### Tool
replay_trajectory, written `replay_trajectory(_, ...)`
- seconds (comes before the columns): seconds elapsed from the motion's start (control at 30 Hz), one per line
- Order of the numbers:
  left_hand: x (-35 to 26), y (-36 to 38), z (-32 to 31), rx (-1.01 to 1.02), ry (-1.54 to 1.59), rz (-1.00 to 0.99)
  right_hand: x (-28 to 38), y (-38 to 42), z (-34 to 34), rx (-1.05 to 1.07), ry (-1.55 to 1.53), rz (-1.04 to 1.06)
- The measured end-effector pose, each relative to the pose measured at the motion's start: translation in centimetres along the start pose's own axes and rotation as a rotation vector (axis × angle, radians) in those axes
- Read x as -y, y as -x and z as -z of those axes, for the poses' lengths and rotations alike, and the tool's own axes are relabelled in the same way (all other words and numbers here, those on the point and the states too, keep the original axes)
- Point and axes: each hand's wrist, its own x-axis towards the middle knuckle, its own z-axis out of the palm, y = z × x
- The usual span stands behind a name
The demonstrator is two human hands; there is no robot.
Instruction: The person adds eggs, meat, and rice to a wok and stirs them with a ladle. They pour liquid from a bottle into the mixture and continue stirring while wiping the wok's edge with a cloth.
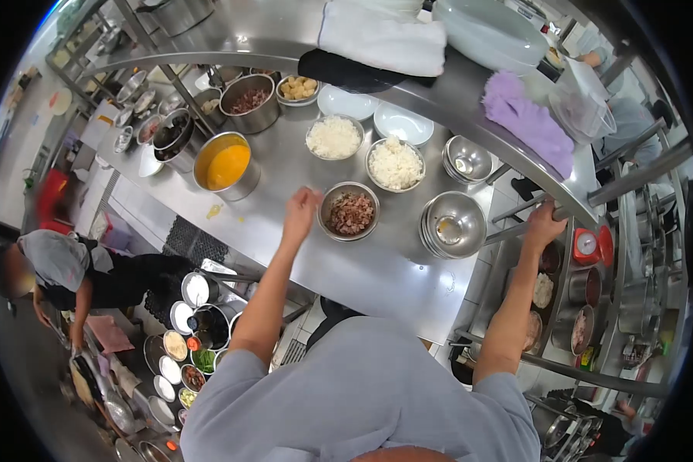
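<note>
My left hand (303, 206) is over the steel counter, just left of a steel bowl of chopped meat (351, 213). Its fingertips are smeared by motion, so I cannot make out how they are held. Behind that bowl stand two bowls of white rice (334, 138), the second bowl of rice (396, 164) being a little closer to me. My right hand (545, 222) is out to the right, its fingers wrapped round a metal rail (564, 212) by the shelf's end. Stacked empty steel bowls (454, 223) sit between my hands, nearer the right one.
A pot of orange-yellow liquid (225, 163) stands at left, with a pot of dark chopped meat (248, 103) behind it. White plates (403, 123) lie under the raised shelf (269, 52). A purple cloth (525, 122) hangs over its edge. Another person (77, 266) works at far left.
</note>
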Motion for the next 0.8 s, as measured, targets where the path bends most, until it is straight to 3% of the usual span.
replay_trajectory(0.1, 0.8, -3.7, 1.6, -0.038, 0.1, 0.119, -1.7, -0.7, 0.7, 0.04, -0.061, 0.013)
replay_trajectory(0.2, 0.9, -5.3, 2.3, 0.025, 0.268, 0.379, -1.5, -0.6, 1.3, 0.057, -0.002, 0.02)
replay_trajectory(0.4, 6.2, -9.4, -0.3, 0.162, 0.9, 0.743, -0.6, 0.1, 1.1, 0.075, -0.124, -0.03)
replay_trajectory(0.5, 5.7, -11.5, -2.3, 0.301, 0.951, 0.814, 0.0, 0.3, 0.5, 0.047, -0.157, -0.001)
replay_trajectory(0.73, 6.4, -13.6, -2.5, 0.179, 0.844, 0.86, 2.7, 1.5, -0.4, 0.026, -0.088, -0.027)
replay_trajectory(0.8, 7.8, -14.7, -0.9, 0.149, 0.835, 0.848, -1.2, -0.1, 1.4, 0.024, -0.004, -0.008)
